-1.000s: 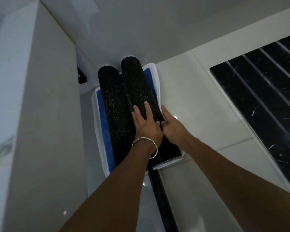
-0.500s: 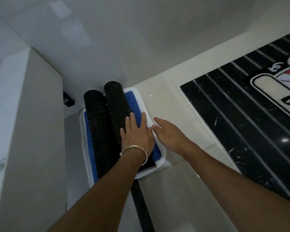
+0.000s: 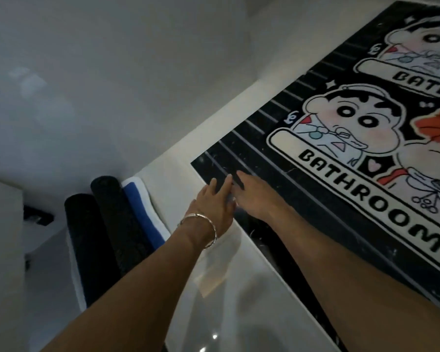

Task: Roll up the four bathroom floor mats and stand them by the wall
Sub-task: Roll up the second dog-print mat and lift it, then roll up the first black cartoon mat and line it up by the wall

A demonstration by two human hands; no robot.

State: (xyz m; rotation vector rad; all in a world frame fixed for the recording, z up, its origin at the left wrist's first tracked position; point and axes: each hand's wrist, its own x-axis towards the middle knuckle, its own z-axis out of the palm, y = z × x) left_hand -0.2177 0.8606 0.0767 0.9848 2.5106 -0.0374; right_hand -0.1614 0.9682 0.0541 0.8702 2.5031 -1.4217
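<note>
- Hands meet at the near corner of a flat black floor mat (image 3: 315, 189) with thin pale stripes, a cartoon figure and the word BATHROOM on a cream band.
- This mat lies spread on the glossy pale tiled floor (image 3: 239, 301), filling the right side of our view; its corner points toward the white wall (image 3: 112, 72).
- Its lettering and stripes run diagonally from that corner down to the lower right. The frame cuts the mat off, so we cannot be sure of its long axis.
- A second mat (image 3: 417, 59) with the same print lies flat just beyond it, at the upper right.
- Our left hand (image 3: 214, 201), a thin silver bracelet (image 3: 203, 224) on its wrist, has straight fingers resting on the corner's edge and grips nothing.
- Our right hand (image 3: 255, 199) lies just beside it, fingers stretched flat over the stripes, holding nothing.
- Two rolled black mats (image 3: 83, 240) sit side by side at the left by the wall, touching, their long axes running from the wall toward us.
- A blue and white mat (image 3: 142, 212) shows against their right side; we cannot tell whether the rolls stand or lie.
</note>
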